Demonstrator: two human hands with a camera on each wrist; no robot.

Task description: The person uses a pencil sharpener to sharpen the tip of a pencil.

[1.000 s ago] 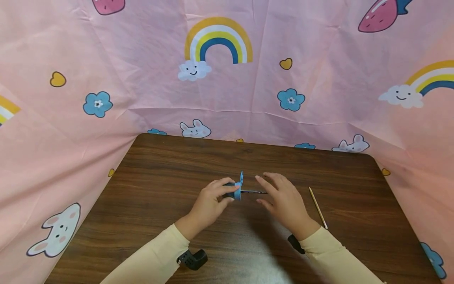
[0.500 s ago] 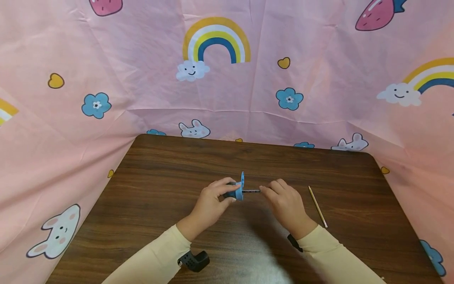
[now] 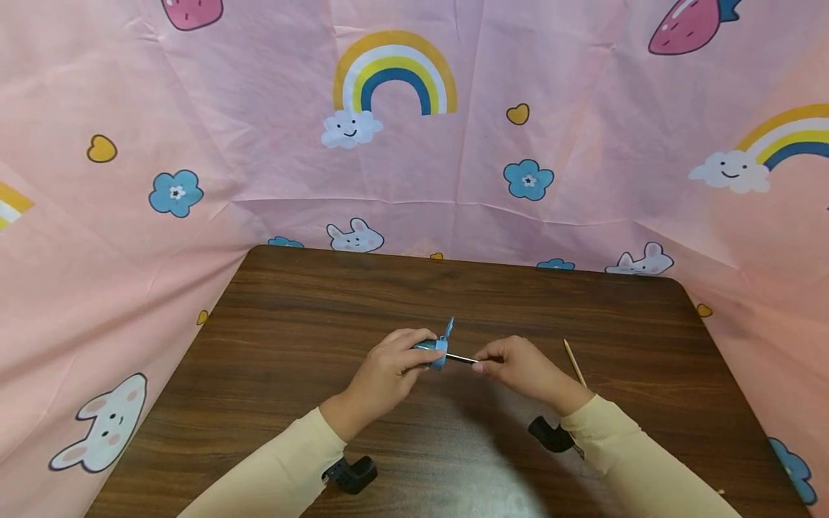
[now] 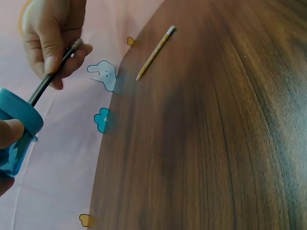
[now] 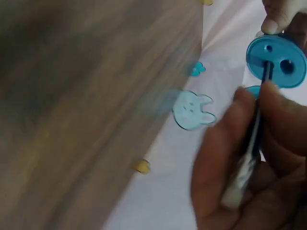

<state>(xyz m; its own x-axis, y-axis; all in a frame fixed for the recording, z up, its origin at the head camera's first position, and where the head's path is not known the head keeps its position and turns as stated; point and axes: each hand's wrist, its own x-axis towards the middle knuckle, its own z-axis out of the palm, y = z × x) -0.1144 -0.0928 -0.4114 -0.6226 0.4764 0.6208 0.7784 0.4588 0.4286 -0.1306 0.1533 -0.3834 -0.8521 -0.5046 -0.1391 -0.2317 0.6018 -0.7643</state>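
My left hand (image 3: 388,367) grips a blue pencil sharpener (image 3: 441,347) above the table, its hinged lid standing up. In the left wrist view the see-through body of the sharpener (image 4: 21,115) shows under a thumb. A dark pencil (image 3: 461,358) runs into its right-hand face. My right hand (image 3: 524,368) pinches that pencil between thumb and fingers, close to its outer end. Seen from the right wrist, the sharpener's round face (image 5: 259,55) has holes, with the pencil (image 5: 248,160) at one of them. The pencil's tip is hidden inside.
A yellow pencil (image 3: 573,360) lies on the brown wooden table (image 3: 311,302), partly behind the right wrist. Its light end is uppermost in the left wrist view. A pink printed cloth (image 3: 272,108) hangs behind and at both sides of the table.
My right hand has closed from spread fingers onto the pencil's end, and its wrist has turned. The sharpener and pencil have tilted slightly, the pencil's outer end lower. The yellow pencil stays put.
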